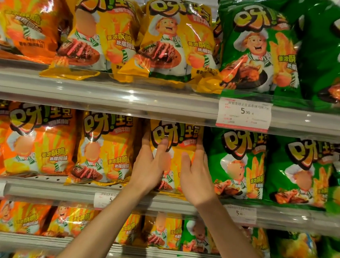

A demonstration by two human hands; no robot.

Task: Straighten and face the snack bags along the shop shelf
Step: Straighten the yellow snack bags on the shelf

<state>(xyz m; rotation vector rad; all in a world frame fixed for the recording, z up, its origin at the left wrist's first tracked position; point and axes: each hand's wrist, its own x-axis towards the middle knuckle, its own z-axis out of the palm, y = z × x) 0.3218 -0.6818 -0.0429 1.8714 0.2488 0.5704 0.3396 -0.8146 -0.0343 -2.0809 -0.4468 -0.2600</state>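
A yellow snack bag (175, 138) stands upright on the middle shelf (157, 203), between another yellow bag (104, 149) and a green bag (237, 164). My left hand (148, 168) grips its left edge, thumb across the front and fingers behind the side. My right hand (197, 175) grips its right edge the same way, fingers tucked between it and the green bag. Both hands hide the lower half of the bag's front.
The top shelf (126, 97) carries orange, yellow and green bags; some yellow ones (179, 40) lean and overhang the rail. A price tag (243, 114) hangs on that rail. Orange bags (39, 141) fill the middle shelf's left, more bags the lower shelf.
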